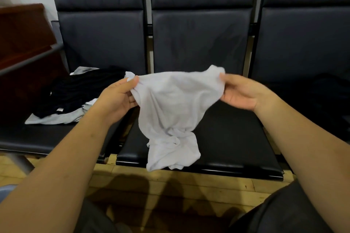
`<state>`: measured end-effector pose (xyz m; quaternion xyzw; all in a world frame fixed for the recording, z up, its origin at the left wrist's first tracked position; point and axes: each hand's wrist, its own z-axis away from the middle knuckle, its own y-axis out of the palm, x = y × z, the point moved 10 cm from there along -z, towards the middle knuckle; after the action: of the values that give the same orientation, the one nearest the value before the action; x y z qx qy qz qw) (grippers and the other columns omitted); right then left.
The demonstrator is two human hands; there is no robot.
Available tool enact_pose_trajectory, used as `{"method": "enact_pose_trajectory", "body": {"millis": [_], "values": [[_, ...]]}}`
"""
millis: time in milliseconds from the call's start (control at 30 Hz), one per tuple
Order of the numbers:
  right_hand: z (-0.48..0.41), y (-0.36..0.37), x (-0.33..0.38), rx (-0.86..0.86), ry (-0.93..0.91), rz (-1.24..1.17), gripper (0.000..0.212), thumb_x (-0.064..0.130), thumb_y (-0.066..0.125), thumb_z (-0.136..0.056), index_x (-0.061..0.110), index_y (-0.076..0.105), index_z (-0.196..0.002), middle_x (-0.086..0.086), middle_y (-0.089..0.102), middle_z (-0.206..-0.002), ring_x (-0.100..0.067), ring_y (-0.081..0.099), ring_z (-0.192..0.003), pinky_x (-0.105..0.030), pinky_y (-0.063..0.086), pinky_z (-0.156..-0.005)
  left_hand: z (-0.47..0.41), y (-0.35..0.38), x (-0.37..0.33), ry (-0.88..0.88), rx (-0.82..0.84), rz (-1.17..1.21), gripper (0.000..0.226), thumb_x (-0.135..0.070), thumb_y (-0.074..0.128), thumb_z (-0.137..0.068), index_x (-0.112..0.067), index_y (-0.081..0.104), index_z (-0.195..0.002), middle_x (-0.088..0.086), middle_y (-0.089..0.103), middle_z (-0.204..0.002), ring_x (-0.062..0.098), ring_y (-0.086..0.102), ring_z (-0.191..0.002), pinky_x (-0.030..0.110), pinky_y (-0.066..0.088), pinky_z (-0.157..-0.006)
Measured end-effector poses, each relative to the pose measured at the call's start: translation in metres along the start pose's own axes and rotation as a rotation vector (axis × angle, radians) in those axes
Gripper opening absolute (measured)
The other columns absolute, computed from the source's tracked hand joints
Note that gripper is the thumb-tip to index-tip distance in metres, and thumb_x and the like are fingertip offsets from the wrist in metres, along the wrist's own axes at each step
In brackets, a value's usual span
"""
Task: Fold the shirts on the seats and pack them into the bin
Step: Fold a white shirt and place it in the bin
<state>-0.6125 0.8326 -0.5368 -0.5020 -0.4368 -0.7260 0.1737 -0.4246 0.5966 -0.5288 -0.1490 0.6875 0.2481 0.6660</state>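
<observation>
A person stands before a row of dark padded seats, holding up a pale white shirt [170,104] by its top edge. The left hand [117,98] pinches one upper corner between thumb and fingers, while the right hand [240,92] grips the opposite corner, fingers curled into the cloth. The shirt sags between the two hands, and its lower part lies bunched and twisted on the middle seat [236,138], with the hem drooping over the seat's front edge.

On the left seat [47,138], a black shirt [79,92] lies crumpled on top of a light grey shirt [55,118], whose edge spreads out flat toward the front of the cushion. A dark garment [325,89] rests on the right-hand seat, though it is too dim to say what kind. A reddish-brown wooden cabinet [24,30] stands at the far left, beside the seats, and a light wooden floor [189,179] runs beneath them.
</observation>
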Motion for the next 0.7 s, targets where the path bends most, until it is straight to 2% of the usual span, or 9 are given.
{"method": "enact_pose_trajectory", "body": {"millis": [67,100,200,300,400,500,567,700], "values": [[0.001,0.0,-0.025,0.006,0.151,0.305,0.048,0.013,0.067,-0.086,0.001,0.06,-0.132,-0.015,0.067,-0.13,-0.026,0.066,-0.119,-0.039,0.057,-0.094,-0.002,-0.001,0.0,-0.003,-0.014,0.103,0.036,-0.033,0.057,-0.1,-0.007,0.065,-0.124,0.009,0.074,-0.113,0.022,0.072,-0.102,0.036,0.059,-0.084],[0.002,0.0,-0.03,0.008,0.182,0.378,0.047,0.013,0.07,-0.086,0.002,0.062,-0.131,-0.014,0.068,-0.129,-0.027,0.066,-0.119,-0.042,0.056,-0.097,-0.002,-0.002,0.0,-0.007,-0.019,0.147,0.042,-0.036,0.058,-0.099,-0.005,0.063,-0.127,0.011,0.073,-0.116,0.024,0.071,-0.105,0.037,0.058,-0.085],[0.001,0.002,-0.015,-0.06,0.085,0.266,0.042,0.015,0.068,-0.093,0.007,0.062,-0.133,-0.013,0.069,-0.127,-0.028,0.067,-0.117,-0.046,0.056,-0.096,-0.001,0.0,0.0,-0.015,-0.012,0.248,0.057,-0.041,0.058,-0.098,-0.004,0.053,-0.142,0.014,0.065,-0.133,0.029,0.065,-0.12,0.044,0.055,-0.096],[0.004,0.001,0.012,-0.177,-0.024,0.093,0.04,0.016,0.067,-0.094,0.006,0.061,-0.132,-0.011,0.071,-0.123,-0.024,0.071,-0.108,-0.037,0.061,-0.082,0.002,0.008,-0.002,-0.057,0.03,0.316,0.057,-0.042,0.056,-0.1,-0.008,0.051,-0.146,0.012,0.06,-0.141,0.029,0.061,-0.127,0.048,0.05,-0.104],[0.007,0.007,0.044,-0.242,-0.068,0.084,0.039,0.015,0.07,-0.092,0.006,0.063,-0.129,-0.01,0.073,-0.117,-0.023,0.074,-0.1,-0.035,0.061,-0.074,0.004,0.018,-0.021,-0.073,0.057,0.341,0.048,-0.037,0.055,-0.102,-0.009,0.057,-0.141,0.01,0.064,-0.137,0.025,0.065,-0.12,0.043,0.052,-0.099],[0.013,0.025,0.093,-0.24,-0.152,0.14,0.038,0.015,0.068,-0.093,0.004,0.064,-0.129,-0.008,0.075,-0.109,-0.021,0.075,-0.094,-0.032,0.06,-0.071,0.002,0.029,-0.06,0.014,0.081,0.379,0.039,-0.023,0.052,-0.099,-0.008,0.063,-0.133,0.011,0.067,-0.131,0.026,0.065,-0.119,0.043,0.051,-0.099],[0.017,0.039,0.126,-0.235,-0.202,0.152,0.038,0.015,0.069,-0.092,0.004,0.065,-0.128,-0.009,0.075,-0.112,-0.021,0.074,-0.097,-0.031,0.06,-0.073,0.005,0.043,-0.091,0.081,0.135,0.368,0.034,-0.02,0.049,-0.099,-0.009,0.07,-0.123,0.009,0.071,-0.122,0.024,0.067,-0.114,0.04,0.051,-0.099],[0.033,0.067,0.181,-0.197,-0.279,0.176,0.034,0.013,0.067,-0.093,0.002,0.067,-0.124,-0.01,0.075,-0.112,-0.021,0.074,-0.096,-0.033,0.061,-0.076,0.012,0.057,-0.149,0.155,0.126,0.343,0.045,-0.022,0.058,-0.096,-0.006,0.059,-0.138,0.013,0.067,-0.131,0.028,0.064,-0.121,0.041,0.051,-0.099]]}}
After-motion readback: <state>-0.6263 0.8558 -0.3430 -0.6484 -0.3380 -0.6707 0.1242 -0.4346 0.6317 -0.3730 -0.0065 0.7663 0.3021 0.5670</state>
